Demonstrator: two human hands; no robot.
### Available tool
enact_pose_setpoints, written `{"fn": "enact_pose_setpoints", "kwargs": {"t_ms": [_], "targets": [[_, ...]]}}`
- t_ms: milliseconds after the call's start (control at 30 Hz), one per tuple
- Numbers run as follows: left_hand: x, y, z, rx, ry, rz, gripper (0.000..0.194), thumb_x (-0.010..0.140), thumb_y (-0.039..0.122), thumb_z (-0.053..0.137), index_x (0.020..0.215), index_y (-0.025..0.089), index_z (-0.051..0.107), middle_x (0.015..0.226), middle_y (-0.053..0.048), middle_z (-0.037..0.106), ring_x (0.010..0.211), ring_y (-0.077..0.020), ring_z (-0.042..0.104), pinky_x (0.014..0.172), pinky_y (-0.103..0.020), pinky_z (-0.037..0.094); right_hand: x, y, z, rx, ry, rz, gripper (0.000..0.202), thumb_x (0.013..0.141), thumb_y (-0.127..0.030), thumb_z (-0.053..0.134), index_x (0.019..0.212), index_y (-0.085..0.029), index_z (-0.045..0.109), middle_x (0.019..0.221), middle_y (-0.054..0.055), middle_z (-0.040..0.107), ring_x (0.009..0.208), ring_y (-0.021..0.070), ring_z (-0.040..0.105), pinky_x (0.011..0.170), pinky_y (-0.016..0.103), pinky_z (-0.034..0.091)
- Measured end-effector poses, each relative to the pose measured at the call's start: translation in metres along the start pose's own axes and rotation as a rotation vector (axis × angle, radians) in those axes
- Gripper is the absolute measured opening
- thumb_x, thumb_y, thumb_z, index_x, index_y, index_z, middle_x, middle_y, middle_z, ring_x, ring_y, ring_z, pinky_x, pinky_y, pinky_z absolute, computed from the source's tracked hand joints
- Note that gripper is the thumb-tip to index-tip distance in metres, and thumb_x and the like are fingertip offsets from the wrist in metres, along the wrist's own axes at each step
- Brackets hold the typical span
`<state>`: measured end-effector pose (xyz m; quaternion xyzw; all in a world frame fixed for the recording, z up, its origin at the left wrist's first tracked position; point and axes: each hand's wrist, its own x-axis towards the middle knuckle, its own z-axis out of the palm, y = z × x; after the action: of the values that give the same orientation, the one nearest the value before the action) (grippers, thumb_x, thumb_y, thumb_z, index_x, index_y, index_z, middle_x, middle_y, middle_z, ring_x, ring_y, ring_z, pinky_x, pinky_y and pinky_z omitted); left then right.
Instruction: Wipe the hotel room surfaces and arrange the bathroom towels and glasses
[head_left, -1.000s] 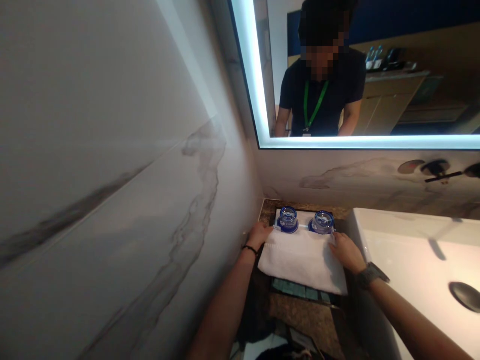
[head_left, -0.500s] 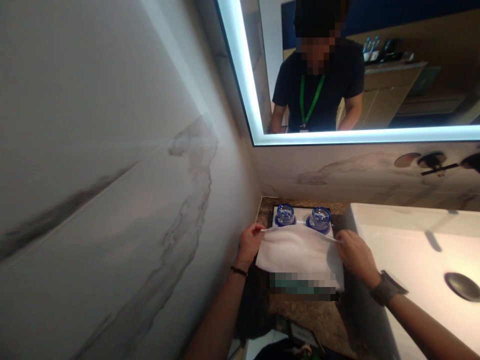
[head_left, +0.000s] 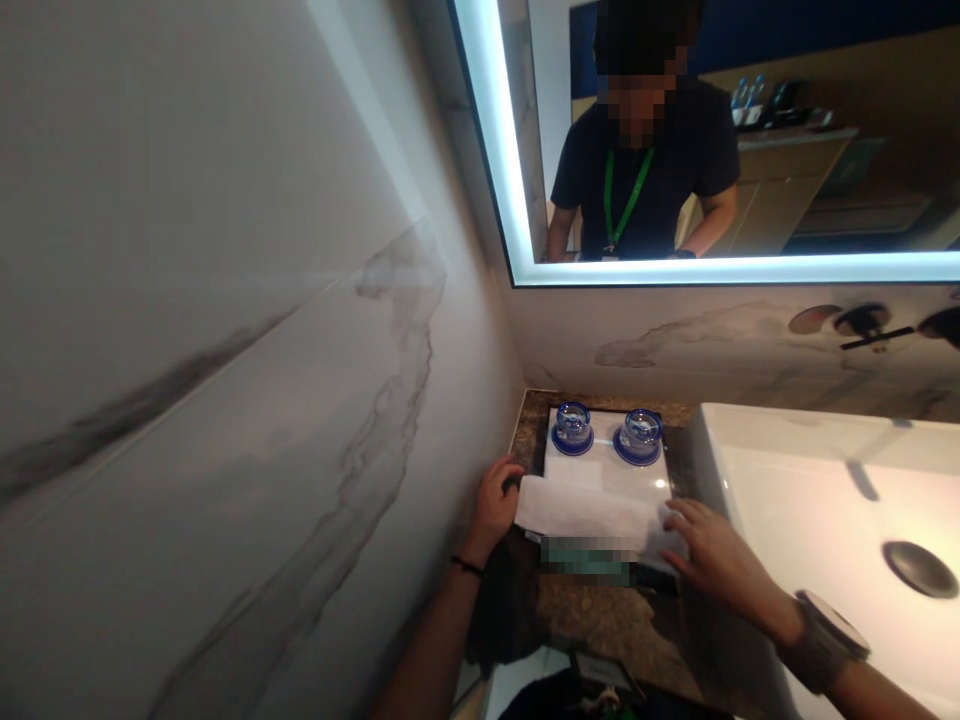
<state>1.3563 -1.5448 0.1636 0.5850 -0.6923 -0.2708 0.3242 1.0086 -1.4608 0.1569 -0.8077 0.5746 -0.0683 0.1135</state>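
Note:
A white towel [head_left: 589, 508], now a narrow folded strip, lies across the front part of a white tray [head_left: 604, 467] with a dark edge. My left hand [head_left: 495, 512] is at the towel's left end, its thumb and fingers apart with a gap between them. At the right end, my right hand [head_left: 712, 555] rests its spread fingertips on or against the cloth. Behind the towel two clear glasses stand upside down on blue bases, the left glass [head_left: 574, 424] and the right glass [head_left: 640, 432]. A blurred green patch shows just in front of the towel.
A white basin [head_left: 810, 490] with a dark drain [head_left: 921, 569] stands right of the tray. Brown stone counter [head_left: 600, 615] runs beneath. A marbled wall [head_left: 337, 400] closes the left side. A lit mirror [head_left: 712, 272] and dark tap fittings [head_left: 862, 320] are behind.
The towel's far edge has come toward me and down, so it is folded narrower and more of the tray shows. Both hands have loosened from its corners; my right hand has moved nearer me.

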Motion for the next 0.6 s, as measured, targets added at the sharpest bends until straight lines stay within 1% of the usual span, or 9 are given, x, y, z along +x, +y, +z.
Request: {"fn": "enact_pose_setpoints", "kwargs": {"t_ms": [67,133,167,200,267,367,467,533,600], "targets": [[0.011,0.011,0.003,0.026,-0.116,0.016,0.051,0.066,0.001,0.050,0.115,0.014,0.060,0.132,-0.011,0.055,0.126,-0.0213,0.047,0.112,-0.038,0.033,0.017,0.000,-0.008,0.015,-0.005,0.039,0.034,0.091,-0.030,0.050,0.118,-0.011,0.059,0.131,0.016,0.052,0.123,0.0289,0.046,0.107,0.044,0.038],[0.019,0.020,0.006,0.080,-0.227,-0.008,0.060,0.064,0.002,0.053,0.123,0.014,0.056,0.126,-0.011,0.058,0.119,-0.0215,0.051,0.107,-0.037,0.037,0.032,-0.003,-0.009,0.009,-0.027,0.052,0.041,0.089,-0.018,0.046,0.128,-0.005,0.051,0.124,0.018,0.057,0.116,0.0277,0.052,0.103,0.041,0.041],[0.020,0.023,0.007,0.106,-0.259,-0.029,0.059,0.064,0.002,0.054,0.122,0.013,0.056,0.120,-0.011,0.061,0.113,-0.0218,0.054,0.103,-0.036,0.040,0.036,-0.005,-0.008,0.006,-0.042,0.051,0.045,0.085,-0.012,0.045,0.130,-0.004,0.050,0.118,0.017,0.060,0.112,0.0277,0.054,0.100,0.041,0.044],[0.020,0.026,0.007,0.124,-0.281,-0.048,0.052,0.065,0.003,0.054,0.116,0.012,0.060,0.113,-0.011,0.063,0.106,-0.0219,0.056,0.098,-0.036,0.042,0.039,-0.007,-0.006,0.003,-0.058,0.048,0.046,0.082,-0.008,0.045,0.127,-0.005,0.052,0.112,0.016,0.063,0.107,0.0277,0.056,0.096,0.040,0.045],[0.016,0.029,0.002,0.136,-0.316,-0.061,0.033,0.065,0.005,0.054,0.095,0.011,0.066,0.097,-0.010,0.065,0.093,-0.0217,0.058,0.088,-0.034,0.045,0.038,-0.010,-0.004,-0.004,-0.076,0.045,0.038,0.078,-0.006,0.046,0.111,-0.009,0.063,0.101,0.014,0.066,0.100,0.0274,0.059,0.090,0.039,0.047],[-0.005,0.033,-0.011,0.090,-0.413,-0.084,0.015,0.063,0.007,0.054,0.073,0.013,0.063,0.077,-0.003,0.062,0.077,-0.0174,0.057,0.071,-0.027,0.043,0.028,-0.007,-0.015,-0.015,-0.057,0.064,0.019,0.077,-0.010,0.049,0.084,-0.013,0.065,0.090,0.011,0.065,0.093,0.0249,0.060,0.084,0.034,0.048],[-0.040,0.037,-0.007,-0.261,-0.522,-0.229,0.011,0.065,0.014,0.056,0.075,0.014,0.058,0.069,0.003,0.056,0.066,-0.0115,0.052,0.060,-0.021,0.036,0.028,0.001,-0.044,-0.037,0.022,0.100,0.016,0.078,-0.014,0.050,0.087,-0.013,0.063,0.091,0.010,0.063,0.089,0.0224,0.060,0.079,0.032,0.048],[-0.065,0.038,0.013,-0.595,-0.550,-0.389,0.016,0.064,0.020,0.060,0.078,0.015,0.053,0.068,0.004,0.054,0.062,-0.0094,0.050,0.057,-0.020,0.035,0.038,0.003,-0.064,-0.070,0.088,0.098,0.016,0.080,-0.016,0.049,0.090,-0.014,0.062,0.091,0.009,0.062,0.088,0.0228,0.059,0.079,0.033,0.048],[-0.088,0.039,0.044,-0.833,-0.515,-0.551,0.024,0.062,0.026,0.063,0.078,0.016,0.049,0.069,0.004,0.056,0.060,-0.0096,0.050,0.056,-0.020,0.037,0.052,0.000,-0.076,-0.117,0.162,0.080,0.023,0.083,-0.013,0.047,0.100,-0.012,0.062,0.100,0.012,0.062,0.099,0.0263,0.057,0.090,0.039,0.046]]}}
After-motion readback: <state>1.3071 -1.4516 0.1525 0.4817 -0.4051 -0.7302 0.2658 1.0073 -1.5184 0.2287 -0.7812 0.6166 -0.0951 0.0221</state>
